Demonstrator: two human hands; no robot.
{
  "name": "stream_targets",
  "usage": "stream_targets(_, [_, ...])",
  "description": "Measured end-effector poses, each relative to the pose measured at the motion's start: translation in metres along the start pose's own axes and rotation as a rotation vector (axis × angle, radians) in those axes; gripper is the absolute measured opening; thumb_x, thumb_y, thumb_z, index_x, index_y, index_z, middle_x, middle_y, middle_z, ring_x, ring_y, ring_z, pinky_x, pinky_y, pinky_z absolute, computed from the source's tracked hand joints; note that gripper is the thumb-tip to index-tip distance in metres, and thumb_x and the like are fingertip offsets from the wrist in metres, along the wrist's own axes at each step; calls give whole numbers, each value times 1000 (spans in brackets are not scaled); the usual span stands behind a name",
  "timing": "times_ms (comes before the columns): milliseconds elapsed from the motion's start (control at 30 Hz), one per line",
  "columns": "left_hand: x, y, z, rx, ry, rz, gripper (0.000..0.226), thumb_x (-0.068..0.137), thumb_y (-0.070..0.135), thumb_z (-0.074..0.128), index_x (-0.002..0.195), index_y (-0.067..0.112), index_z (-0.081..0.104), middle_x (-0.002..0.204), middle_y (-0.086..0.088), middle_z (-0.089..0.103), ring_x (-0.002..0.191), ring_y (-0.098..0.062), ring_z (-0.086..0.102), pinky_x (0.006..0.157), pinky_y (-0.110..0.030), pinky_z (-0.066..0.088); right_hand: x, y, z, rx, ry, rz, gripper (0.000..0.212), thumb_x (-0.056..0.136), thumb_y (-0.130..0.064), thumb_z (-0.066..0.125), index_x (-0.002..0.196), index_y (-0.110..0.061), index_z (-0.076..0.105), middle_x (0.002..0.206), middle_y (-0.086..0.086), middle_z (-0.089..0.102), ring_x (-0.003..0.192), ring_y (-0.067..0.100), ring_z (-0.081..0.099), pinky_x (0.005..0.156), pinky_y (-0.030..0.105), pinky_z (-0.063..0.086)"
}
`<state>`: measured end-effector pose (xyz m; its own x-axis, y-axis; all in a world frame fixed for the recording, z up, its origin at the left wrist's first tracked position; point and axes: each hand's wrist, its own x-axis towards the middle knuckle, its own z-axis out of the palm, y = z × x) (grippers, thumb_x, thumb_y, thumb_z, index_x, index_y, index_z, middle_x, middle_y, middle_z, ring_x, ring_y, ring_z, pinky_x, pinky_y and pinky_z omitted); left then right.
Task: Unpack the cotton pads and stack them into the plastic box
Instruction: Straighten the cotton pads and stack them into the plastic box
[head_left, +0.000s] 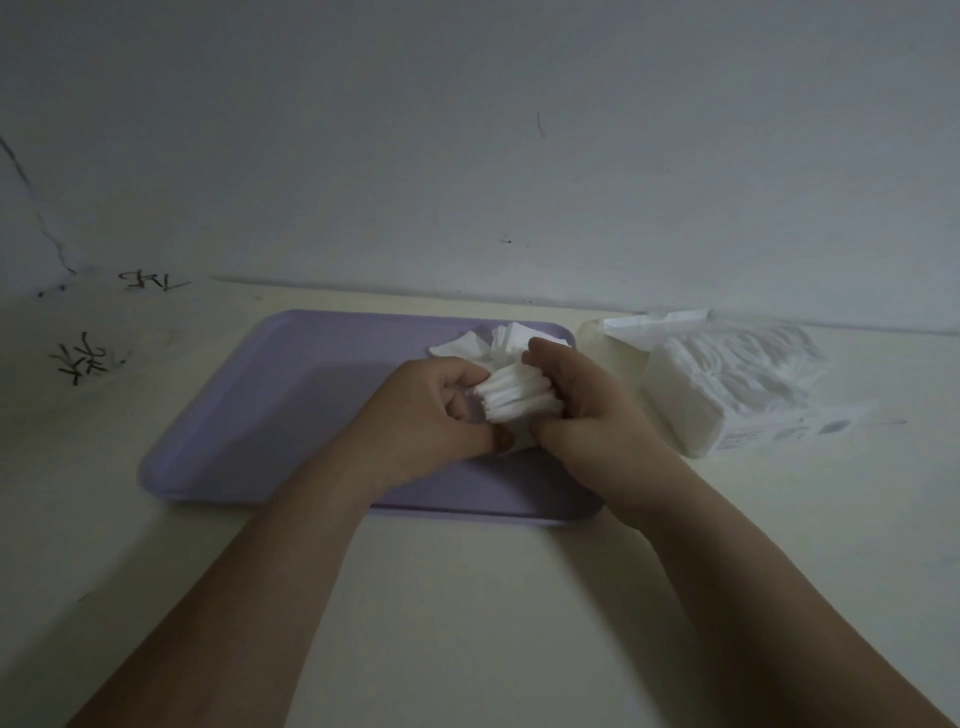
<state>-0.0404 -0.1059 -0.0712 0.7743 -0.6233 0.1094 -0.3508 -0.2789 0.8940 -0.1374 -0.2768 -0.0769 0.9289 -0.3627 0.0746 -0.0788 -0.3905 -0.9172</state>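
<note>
bench (467, 597): pale | tray (249, 415): purple, centre | pack (737, 384): right of tray | loose pads (498, 338): tray's far edge | pads (519, 397): fanned stack above tray, clamped between left hand (431, 410) and right hand (587, 400) fingers

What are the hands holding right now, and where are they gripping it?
A small stack of cotton pads, pinched at its two ends: left hand on the left end, right hand on the right, above the purple tray.
</note>
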Motion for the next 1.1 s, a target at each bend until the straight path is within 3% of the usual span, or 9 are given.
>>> stream_targets(200, [1, -3, 4, -18, -42, 8, 40, 71, 34, 94, 104, 24, 74, 56, 7, 49, 57, -9, 40, 60, -29, 31, 0, -2, 9, 123, -15, 102, 89, 64, -9, 61, 152, -25, 50, 139, -6, 62, 128, 8, 60, 114, 40, 49])
stream_targets(300, [0, -1, 8, 11, -65, -5, 43, 75, 27, 93, 113, 23, 70, 71, 7, 75, 64, -3, 63, 68, -27, 50, -2, 0, 13, 142, -45, 82, 94, 60, -6, 50, 152, -24, 49, 141, -7, 59, 132, 11, 57, 114, 38, 49])
stream_targets(400, [0, -1, 11, 44, -41, -3, 39, 81, 21, 89, 113, 25, 68, 68, 14, 73, 61, 3, 61, 65, -19, 48, -4, -2, 11, 187, -46, 42, 91, 56, -4, 47, 143, -31, 49, 134, -16, 59, 129, 11, 58, 113, 35, 47])
stream_targets(567, [-1, -2, 4, 3, -17, 13, 33, 79, 13, 81, 109, 27, 76, 69, -10, 60, 65, -13, 49, 64, -33, 42, -5, -6, 4, 185, -68, 1, 104, 44, -26, 76, 145, -32, 50, 135, -9, 64, 124, 12, 65, 109, 47, 53])
stream_targets(667, [-3, 4, 0, -93, -33, 30, 42, 73, 14, 72, 112, 28, 76, 78, -23, 62, 71, -19, 53, 63, -34, 47, -4, -7, -5, 66, -28, -30, 77, 68, -17, 78, 142, -29, 58, 126, -6, 70, 113, 12, 70, 106, 46, 55])
stream_targets(767, [8, 7, -8, -81, 195, -57, 31, 83, 4, 65, 103, 25, 74, 74, -3, 63, 61, -17, 53, 55, -24, 46, 0, -4, -7, 7, 102, -61, 58, 84, -13, 79, 139, -23, 61, 113, -12, 69, 99, 2, 69, 97, 29, 57])
stream_targets(867, [32, 2, -19, 173, 382, -123, 21, 92, 15, 65, 111, 24, 73, 102, 2, 74, 89, -18, 68, 85, -36, 58, 2, -4, -9, -5, 192, -66, 56, 85, -17, 81, 136, -27, 57, 109, -22, 62, 91, -16, 61, 80, 5, 49])
stream_targets(1000, [67, -8, -17, 422, 293, -188, 45, 94, 35, 68, 134, 14, 64, 135, -4, 66, 123, -23, 63, 104, -32, 48, 6, 1, -11, 17, 271, -62, 60, 84, -22, 84, 138, -18, 59, 118, -8, 66, 105, 7, 65, 96, 32, 56])
stream_targets(1100, [81, -17, -11, 460, 219, -243, 56, 90, 37, 73, 137, 10, 61, 140, -10, 65, 128, -27, 62, 108, -36, 49, 7, 3, -12, 7, 294, -62, 58, 85, -29, 85, 137, -18, 61, 117, -6, 68, 102, 6, 66, 87, 25, 55])
